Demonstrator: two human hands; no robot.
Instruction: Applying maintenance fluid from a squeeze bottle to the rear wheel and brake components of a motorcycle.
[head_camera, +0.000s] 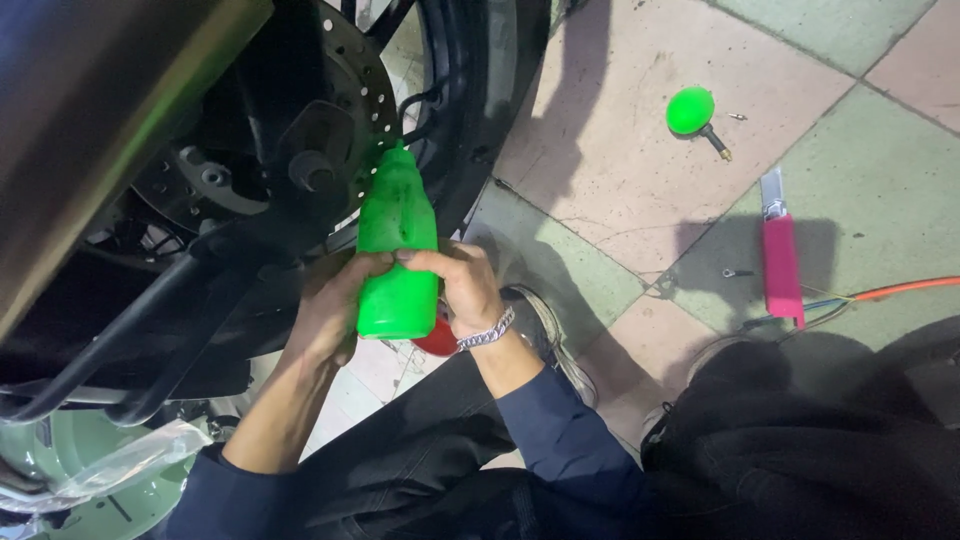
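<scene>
A bright green plastic bottle (397, 245) is gripped from both sides, its narrow neck pointing up at a motorcycle wheel (470, 80). My left hand (330, 305) wraps its left side. My right hand (462, 285), with a silver bracelet at the wrist, holds its right side with the fingers over the front. The neck's tip lies near the drilled brake disc (365, 70) and the axle hub (315, 170). A red object (438, 338) shows partly below the bottle.
On the tiled floor lie a green round cap with a small brass nozzle (692, 112), a pink-handled utility knife (781, 255), an orange cable (900, 288) and a small screw (735, 272). A black exhaust pipe (110, 90) fills the upper left. My dark-trousered legs are at the bottom.
</scene>
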